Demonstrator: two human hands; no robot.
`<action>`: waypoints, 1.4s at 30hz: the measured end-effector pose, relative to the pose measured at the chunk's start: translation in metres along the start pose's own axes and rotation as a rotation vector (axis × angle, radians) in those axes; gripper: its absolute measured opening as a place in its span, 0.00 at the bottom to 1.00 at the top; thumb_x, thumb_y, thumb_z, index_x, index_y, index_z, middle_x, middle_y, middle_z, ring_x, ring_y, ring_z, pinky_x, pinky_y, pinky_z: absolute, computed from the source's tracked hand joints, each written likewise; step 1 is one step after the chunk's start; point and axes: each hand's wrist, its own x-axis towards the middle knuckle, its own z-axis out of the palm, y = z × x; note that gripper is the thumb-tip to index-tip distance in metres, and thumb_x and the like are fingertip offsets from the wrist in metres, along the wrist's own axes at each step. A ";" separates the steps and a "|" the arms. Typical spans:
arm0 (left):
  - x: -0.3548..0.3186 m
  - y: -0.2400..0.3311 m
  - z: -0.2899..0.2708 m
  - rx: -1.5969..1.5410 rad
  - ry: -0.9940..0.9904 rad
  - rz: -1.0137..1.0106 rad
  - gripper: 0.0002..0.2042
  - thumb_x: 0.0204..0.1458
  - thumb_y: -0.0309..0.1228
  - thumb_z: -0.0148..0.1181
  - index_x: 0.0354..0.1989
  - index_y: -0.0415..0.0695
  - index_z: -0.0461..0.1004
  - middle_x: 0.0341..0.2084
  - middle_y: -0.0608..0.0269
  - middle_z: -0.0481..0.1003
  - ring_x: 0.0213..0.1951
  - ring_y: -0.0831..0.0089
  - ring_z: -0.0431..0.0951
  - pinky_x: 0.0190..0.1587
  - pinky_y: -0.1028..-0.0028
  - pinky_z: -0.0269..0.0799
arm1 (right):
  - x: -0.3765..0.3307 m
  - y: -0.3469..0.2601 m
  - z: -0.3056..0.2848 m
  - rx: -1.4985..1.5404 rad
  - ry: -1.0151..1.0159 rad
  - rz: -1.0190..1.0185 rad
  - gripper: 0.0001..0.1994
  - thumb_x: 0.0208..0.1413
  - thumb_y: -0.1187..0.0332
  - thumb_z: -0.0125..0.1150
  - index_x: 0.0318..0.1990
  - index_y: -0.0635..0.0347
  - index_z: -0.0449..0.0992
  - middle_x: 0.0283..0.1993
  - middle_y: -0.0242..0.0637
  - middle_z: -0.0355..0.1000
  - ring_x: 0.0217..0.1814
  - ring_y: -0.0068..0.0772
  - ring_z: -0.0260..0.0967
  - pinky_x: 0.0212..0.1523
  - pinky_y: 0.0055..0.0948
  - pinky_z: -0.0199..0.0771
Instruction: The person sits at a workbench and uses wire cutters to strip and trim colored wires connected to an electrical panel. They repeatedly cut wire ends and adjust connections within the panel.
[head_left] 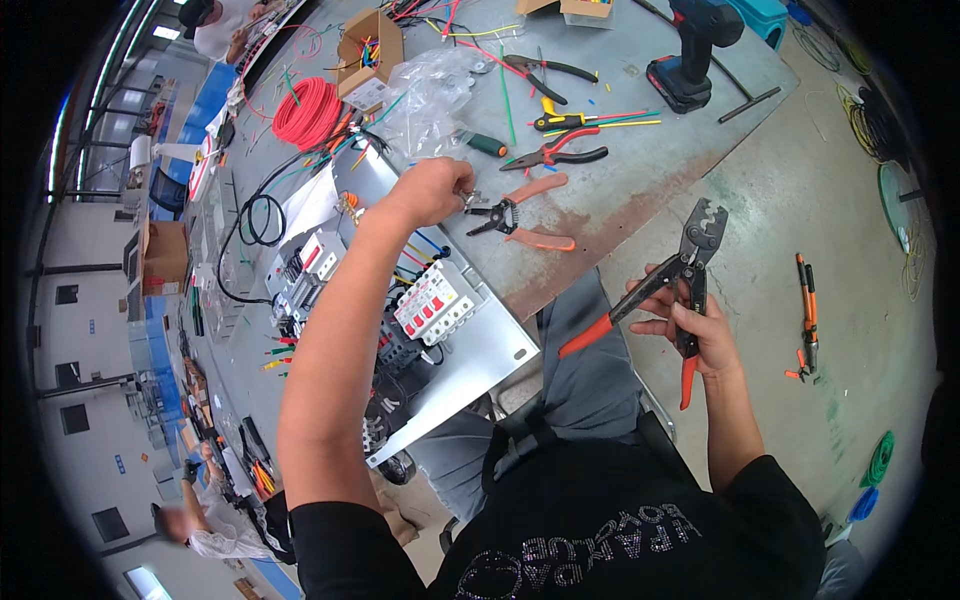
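Observation:
My left hand reaches over the near side of the workbench, its fingers curled in and pinched together. Small shiny metal pieces show by its fingertips, but what the fingers hold is hidden. Beside it lie wire strippers with orange handles. My right hand is closed around a crimping tool with red grips, its dark jaws pointing up and its handles spread apart. Below my left forearm is a metal panel carrying a row of white circuit breakers with red switches and several coloured wires.
Red-handled pliers, dark cutters, a green-handled screwdriver and a cordless drill lie on the bench. A red wire coil and plastic bag sit farther left. An orange-handled tool is on the floor. Two other people are at left.

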 end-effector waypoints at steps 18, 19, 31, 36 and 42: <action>0.017 -0.007 -0.002 -0.333 0.123 -0.094 0.11 0.51 0.23 0.66 0.43 0.39 0.79 0.32 0.59 0.80 0.34 0.70 0.79 0.42 0.69 0.76 | 0.003 0.011 0.002 0.011 0.016 0.058 0.35 0.61 0.66 0.66 0.74 0.66 0.60 0.69 0.60 0.67 0.69 0.49 0.70 0.62 0.56 0.79; 0.017 -0.009 0.000 -0.275 0.109 -0.072 0.11 0.50 0.22 0.67 0.43 0.40 0.79 0.31 0.60 0.80 0.34 0.70 0.79 0.42 0.68 0.76 | 0.003 0.011 0.002 0.012 0.007 0.059 0.35 0.61 0.66 0.66 0.73 0.66 0.60 0.69 0.60 0.67 0.69 0.48 0.70 0.62 0.56 0.79; 0.026 0.007 0.002 -0.194 0.046 0.038 0.13 0.45 0.25 0.73 0.37 0.39 0.75 0.27 0.59 0.77 0.32 0.66 0.77 0.39 0.65 0.73 | -0.001 0.005 0.013 -0.006 -0.026 0.064 0.32 0.62 0.66 0.65 0.71 0.68 0.62 0.70 0.60 0.67 0.69 0.49 0.70 0.62 0.54 0.80; 0.023 0.000 0.011 -0.251 0.062 0.054 0.06 0.50 0.23 0.69 0.32 0.38 0.76 0.26 0.60 0.75 0.31 0.72 0.75 0.37 0.68 0.72 | -0.004 -0.002 0.023 -0.048 -0.075 0.098 0.32 0.64 0.67 0.62 0.73 0.70 0.61 0.71 0.57 0.67 0.71 0.50 0.69 0.66 0.50 0.77; 0.020 0.008 0.017 -0.051 0.148 0.078 0.07 0.51 0.28 0.65 0.33 0.37 0.76 0.32 0.49 0.77 0.35 0.53 0.79 0.41 0.60 0.75 | -0.003 -0.004 0.032 -0.028 -0.162 0.109 0.33 0.64 0.66 0.62 0.74 0.69 0.59 0.71 0.57 0.67 0.74 0.51 0.66 0.67 0.49 0.76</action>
